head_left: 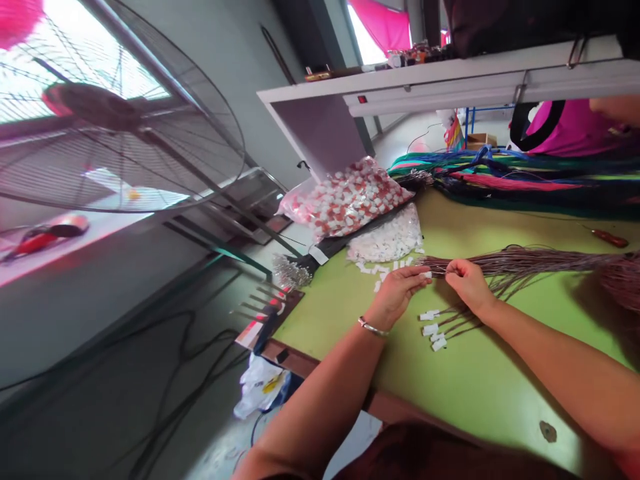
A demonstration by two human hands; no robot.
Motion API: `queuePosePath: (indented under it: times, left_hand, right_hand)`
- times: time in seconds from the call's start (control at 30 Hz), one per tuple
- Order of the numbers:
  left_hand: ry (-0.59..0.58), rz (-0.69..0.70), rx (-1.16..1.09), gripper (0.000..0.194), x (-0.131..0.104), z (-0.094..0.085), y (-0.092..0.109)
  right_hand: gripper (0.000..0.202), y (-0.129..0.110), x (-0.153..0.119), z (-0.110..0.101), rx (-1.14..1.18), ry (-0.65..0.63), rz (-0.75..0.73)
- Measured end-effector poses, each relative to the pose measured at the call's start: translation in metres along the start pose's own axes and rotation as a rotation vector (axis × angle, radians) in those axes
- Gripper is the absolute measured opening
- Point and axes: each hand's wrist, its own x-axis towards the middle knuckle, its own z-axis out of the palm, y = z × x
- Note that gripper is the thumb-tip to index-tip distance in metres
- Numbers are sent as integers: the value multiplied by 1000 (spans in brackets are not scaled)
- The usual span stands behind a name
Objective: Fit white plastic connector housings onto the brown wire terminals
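Note:
My left hand [397, 291] pinches a small white connector housing [426, 275] between thumb and fingers. Facing it from the right, my right hand [467, 283] is closed on the end of a thin brown wire [443, 271]. The two hands nearly meet over the green table, at the tip of a long bundle of brown wires [530, 261]. Below the right hand lie several wires fitted with white connectors [430, 330]. Loose white housings [383, 272] are scattered just beyond the left hand, beside a clear bag of white housings [390, 237].
A bag of white and reddish-brown parts [355, 197] sits behind. Blue, green, pink and black wire bundles [500, 173] cross the far side. A red-handled tool [610, 238] lies right. A large fan [100, 107] stands left of the table edge. Another person [570, 127] is behind the shelf.

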Motion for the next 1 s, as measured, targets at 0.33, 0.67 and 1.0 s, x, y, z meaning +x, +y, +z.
queuePosePath:
  times: [0.33,0.67,1.0]
  left_hand:
    - [-68,-20,15,27,-4,3,2]
    - [-30,-85,44,16,-4,5,4]
    - [-59,-27,100,25,-6,3,4]
  right_hand:
    - [12,-8,-2,-4,-43,-74,-52]
    - [6,-9,-7,-2,-130,-59,-116]
    - [6,-9,-8,-1,-160,-46,-129]
